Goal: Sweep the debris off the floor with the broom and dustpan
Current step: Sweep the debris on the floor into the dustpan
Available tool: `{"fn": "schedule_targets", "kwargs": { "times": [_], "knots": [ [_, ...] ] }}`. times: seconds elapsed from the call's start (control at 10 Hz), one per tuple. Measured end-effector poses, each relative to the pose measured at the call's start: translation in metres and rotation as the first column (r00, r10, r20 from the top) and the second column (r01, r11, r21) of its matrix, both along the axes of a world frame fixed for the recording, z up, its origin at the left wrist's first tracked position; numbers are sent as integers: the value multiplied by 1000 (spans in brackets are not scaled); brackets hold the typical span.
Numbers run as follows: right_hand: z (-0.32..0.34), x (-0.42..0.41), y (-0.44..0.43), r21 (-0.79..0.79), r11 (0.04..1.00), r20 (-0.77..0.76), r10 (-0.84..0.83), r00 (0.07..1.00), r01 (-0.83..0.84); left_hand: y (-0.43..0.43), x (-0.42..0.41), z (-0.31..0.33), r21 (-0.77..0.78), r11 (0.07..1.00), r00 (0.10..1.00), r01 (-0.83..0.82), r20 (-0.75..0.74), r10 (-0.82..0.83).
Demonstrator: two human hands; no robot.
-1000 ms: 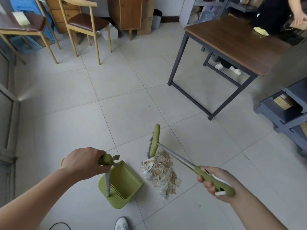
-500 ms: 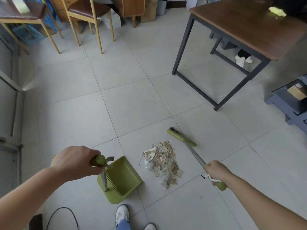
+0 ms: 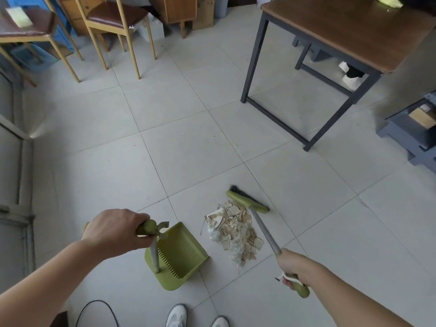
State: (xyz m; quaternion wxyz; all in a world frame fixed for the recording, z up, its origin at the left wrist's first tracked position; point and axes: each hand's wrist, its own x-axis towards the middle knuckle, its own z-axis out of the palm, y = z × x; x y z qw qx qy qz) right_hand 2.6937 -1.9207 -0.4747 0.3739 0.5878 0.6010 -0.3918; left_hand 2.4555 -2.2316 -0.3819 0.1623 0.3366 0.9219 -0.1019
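Pale grey floor tiles (image 3: pixel 188 149) fill the room. Left hand (image 3: pixel 115 231) is closed around the green grip of the upright green plastic dustpan (image 3: pixel 180 256), whose tray sits just below that grip, mouth towards the debris. Right hand (image 3: pixel 293 267) is clenched on the green-handled broom (image 3: pixel 250 204); its head rests beyond that grip, touching the far edge of the pile of beige scraps and clear plastic (image 3: pixel 234 230), between the two grips.

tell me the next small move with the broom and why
Probably draw the broom head toward the dustpan, pushing the debris pile into its open mouth. The head sits at the pile's far edge, the pan stands just left of the pile, and it looks empty. The right hand grips the broom, the left hand steadies the pan's handle.
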Motion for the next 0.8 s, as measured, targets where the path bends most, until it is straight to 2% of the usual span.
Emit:
{"fn": "schedule_targets", "kwargs": {
  "times": [0.2, 0.6, 0.7, 0.8],
  "knots": [
    [7, 20, -50, -105, 965, -42, 237, 970, -241, -5, 1, -8, 23, 1000, 1000, -2, 19, 2],
    [59, 51, -89, -167, 869, -242, 421, 874, -465, -19, 16, -20, 67, 996, 995, -62, 85, 56],
    [134, 186, 152, -120, 898, -274, 380, 884, -423, -23, 17, -20, 65, 996, 996, -57, 78, 52],
    [93, 201, 76, -174, 908, -281, 325, 903, -381, -28, 16, -20, 82, 995, 995, -61, 79, 54]
  ]
}}
